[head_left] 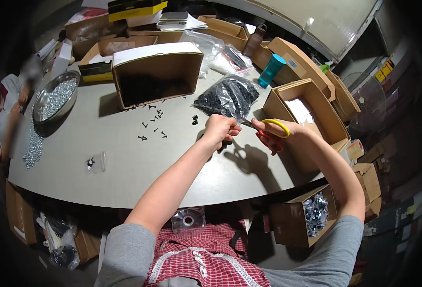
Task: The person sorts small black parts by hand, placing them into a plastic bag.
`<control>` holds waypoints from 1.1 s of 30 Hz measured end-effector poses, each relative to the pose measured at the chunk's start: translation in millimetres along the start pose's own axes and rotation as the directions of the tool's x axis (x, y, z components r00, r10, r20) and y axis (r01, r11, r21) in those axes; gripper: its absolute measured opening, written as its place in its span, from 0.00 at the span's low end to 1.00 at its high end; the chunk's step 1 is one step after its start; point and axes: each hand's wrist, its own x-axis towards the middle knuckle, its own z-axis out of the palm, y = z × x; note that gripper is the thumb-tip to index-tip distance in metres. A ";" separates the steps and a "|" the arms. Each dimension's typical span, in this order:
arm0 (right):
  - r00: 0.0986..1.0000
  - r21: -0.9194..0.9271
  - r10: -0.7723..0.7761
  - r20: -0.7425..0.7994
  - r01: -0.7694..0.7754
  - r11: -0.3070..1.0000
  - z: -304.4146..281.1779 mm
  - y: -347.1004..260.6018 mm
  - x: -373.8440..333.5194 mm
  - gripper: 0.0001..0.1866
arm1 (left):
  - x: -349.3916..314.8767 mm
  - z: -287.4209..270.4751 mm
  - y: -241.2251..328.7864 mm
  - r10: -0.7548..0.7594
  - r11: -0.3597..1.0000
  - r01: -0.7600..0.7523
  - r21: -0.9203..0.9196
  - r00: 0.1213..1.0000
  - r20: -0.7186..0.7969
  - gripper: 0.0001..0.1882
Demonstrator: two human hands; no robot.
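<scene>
A clear plastic bag (231, 95) full of small black parts lies on the table in front of my hands. My left hand (219, 129) is closed at its near edge, with the fingertips pinching what looks like the bag's plastic; the grip itself is partly hidden. In my right hand (283, 130) are scissors with yellow and red handle loops (277, 125). Their blades point left, close to my left fingertips and the bag's near side. A few black pieces show on the table beneath my left hand.
Loose black screw-like pieces (158, 115) lie before a tipped cardboard box (157, 71). At left, a metal bowl (72, 103) holds silvery parts, with more spilled beside it. A teal bottle (271, 71) and an open carton (328, 112) stand right. Another person is at the left edge.
</scene>
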 end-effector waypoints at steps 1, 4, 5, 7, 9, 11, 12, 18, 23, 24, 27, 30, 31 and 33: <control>1.000 -0.008 0.007 0.003 -0.006 1.000 -0.6 1.3 2.4 0.42 | -0.5 1.0 -0.2 -0.006 1.000 0.006 0.015 1.000 -0.001 0.06; 0.994 -0.037 -0.018 -0.105 0.014 0.999 -7.9 18.7 16.6 0.39 | -1.3 2.5 2.0 0.003 1.000 -0.003 0.013 1.000 -0.019 0.05; 0.995 -0.044 -0.015 -0.100 0.010 0.999 -9.3 24.4 18.9 0.39 | -1.7 3.1 3.0 0.015 1.000 -0.015 0.018 1.000 -0.027 0.05; 0.984 -0.122 -0.090 -0.151 0.072 0.990 -6.0 23.7 20.2 0.39 | 1.5 0.7 1.5 0.017 1.000 -0.017 0.016 0.999 -0.036 0.05; 0.987 -0.153 -0.106 -0.120 0.087 0.984 -4.3 16.8 18.7 0.39 | 4.0 -2.1 0.2 0.040 0.999 -0.041 -0.008 0.997 -0.065 0.05; 0.994 -0.100 -0.079 -0.081 0.071 0.992 4.5 7.4 17.6 0.40 | 5.5 -6.9 -1.1 0.046 0.999 -0.047 -0.018 0.997 -0.059 0.05; 0.996 -0.125 -0.086 -0.021 0.083 0.989 -0.6 8.2 21.2 0.41 | 5.1 -5.0 -1.1 0.047 0.999 -0.048 -0.023 0.997 -0.058 0.05; 0.992 -0.150 -0.113 0.059 0.121 0.981 -7.7 4.3 27.8 0.47 | -2.0 4.7 -2.0 0.052 0.999 -0.052 -0.006 0.998 -0.042 0.04; 0.983 -0.053 -0.167 0.076 0.172 0.984 -3.3 5.9 44.5 0.46 | -5.0 3.3 0.2 0.080 0.994 -0.086 -0.073 0.993 -0.082 0.04; 0.980 -0.001 -0.182 0.080 0.183 0.983 -3.7 7.5 46.9 0.46 | -4.3 3.2 0.6 0.101 0.990 -0.109 -0.087 0.991 -0.084 0.04; 0.989 0.047 -0.133 0.071 0.130 0.990 -3.2 10.6 56.7 0.46 | -3.7 3.1 1.5 0.101 0.990 -0.108 -0.086 0.992 -0.082 0.04; 0.990 -0.027 -0.136 0.030 0.136 0.990 4.1 0.8 58.6 0.48 | -7.5 8.9 -3.5 0.087 0.992 -0.095 -0.078 0.991 -0.097 0.05; 0.990 -0.029 -0.138 0.031 0.139 0.990 4.5 -1.8 60.9 0.48 | -10.4 10.5 -4.9 0.115 0.992 -0.119 -0.029 0.989 -0.097 0.07; 0.983 -0.020 -0.132 0.131 0.136 0.991 5.7 -9.0 65.1 0.50 | -6.2 8.7 -9.1 0.181 0.981 -0.172 0.088 0.978 -0.102 0.07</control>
